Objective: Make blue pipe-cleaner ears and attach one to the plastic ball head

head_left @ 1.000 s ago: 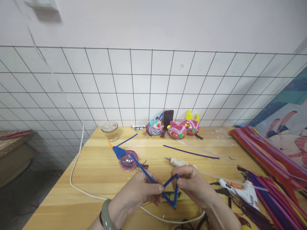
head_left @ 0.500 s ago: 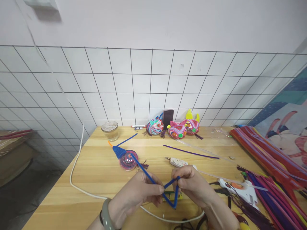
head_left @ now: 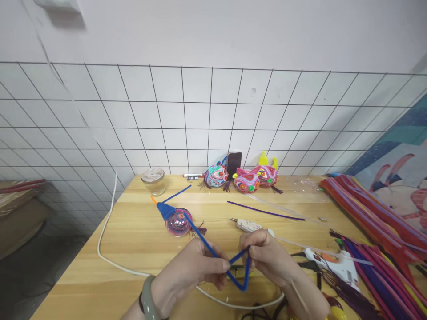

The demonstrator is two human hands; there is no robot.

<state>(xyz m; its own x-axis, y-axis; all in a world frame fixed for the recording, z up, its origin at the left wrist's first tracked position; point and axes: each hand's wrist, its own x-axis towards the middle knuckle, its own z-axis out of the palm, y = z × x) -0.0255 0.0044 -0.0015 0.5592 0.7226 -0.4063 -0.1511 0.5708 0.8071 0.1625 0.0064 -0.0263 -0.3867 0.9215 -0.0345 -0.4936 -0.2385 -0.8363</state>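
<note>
A blue pipe cleaner runs between my hands, its near part bent into a small triangle with a long straight tail pointing up and left. My left hand pinches it where the tail meets the triangle. At the triangle's upper right corner, my right hand pinches it between thumb and fingers. Beyond the tail's tip lies a round clear-domed piece with pink and purple edging and a dark tassel. A blue wound pipe-cleaner triangle with an orange tip touches its upper left.
Behind stand colourful round fish-like figures, a phone and a glass cup. A purple pipe cleaner and a white pen-like tool lie ahead. At right are a white glue gun and pipe-cleaner bundles. A white cable crosses the table.
Both hands stay almost in place, still pinching the blue pipe cleaner. Its bent triangle has shifted very slightly to the right, and its lower corner looks rounder.
</note>
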